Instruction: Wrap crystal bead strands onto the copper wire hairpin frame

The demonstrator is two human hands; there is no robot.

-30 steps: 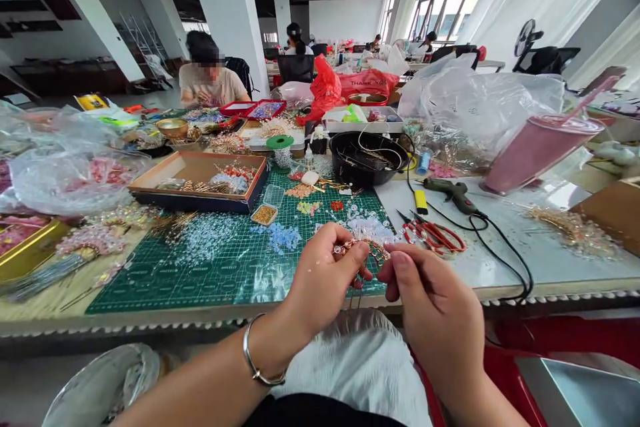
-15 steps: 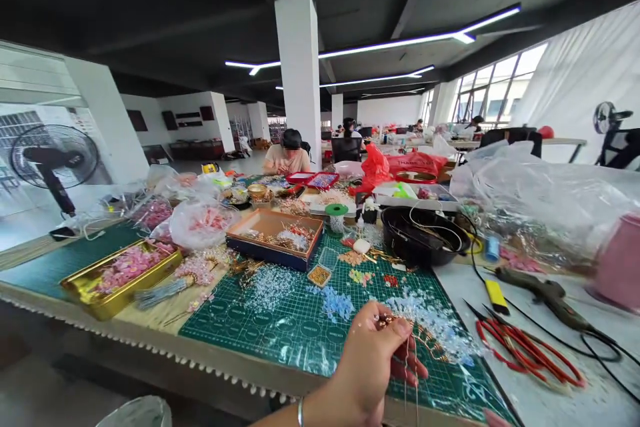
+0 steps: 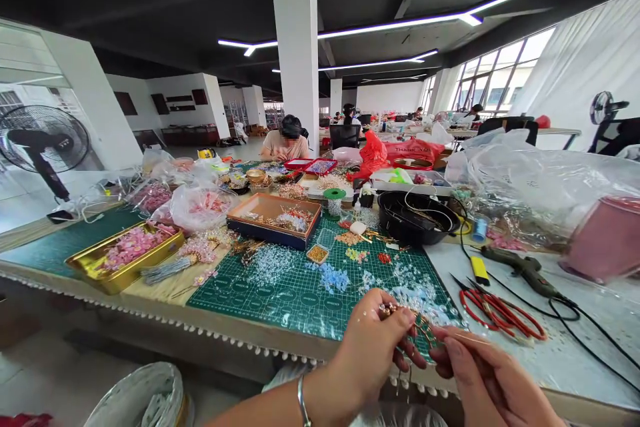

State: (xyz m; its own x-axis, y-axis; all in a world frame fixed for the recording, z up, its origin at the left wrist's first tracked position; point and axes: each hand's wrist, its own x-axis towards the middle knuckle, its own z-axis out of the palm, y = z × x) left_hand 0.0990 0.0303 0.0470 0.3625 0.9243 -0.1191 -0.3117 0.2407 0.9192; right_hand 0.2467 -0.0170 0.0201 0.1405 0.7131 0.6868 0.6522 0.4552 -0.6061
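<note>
My left hand point(image 3: 367, 347), with a silver bangle at the wrist, is closed around a beaded wire ornament point(image 3: 423, 330) of copper-coloured wire with small beads. Thin wire ends hang down below its fingers. From the right, my right hand point(image 3: 487, 373) pinches a thin wire at the ornament's right side; its fingertips hide the exact grip. Both hands are over the front edge of the green cutting mat point(image 3: 280, 317). Just beyond them lie clear and pale blue beads point(image 3: 417, 290), and blue petal-like pieces point(image 3: 333, 278) are further left.
Red-handled pliers point(image 3: 500, 310), a yellow lighter-like block point(image 3: 479, 271) and a glue gun point(image 3: 525, 270) with its cable lie at right. Behind are a black bowl point(image 3: 415, 227) and a shallow box point(image 3: 275, 237). A gold tray point(image 3: 115, 277) holds pink flowers. A person point(image 3: 287, 140) sits across the table.
My right hand has come in from the lower right and now pinches wire at the ornament. My left hand keeps its hold. The view has tilted down slightly.
</note>
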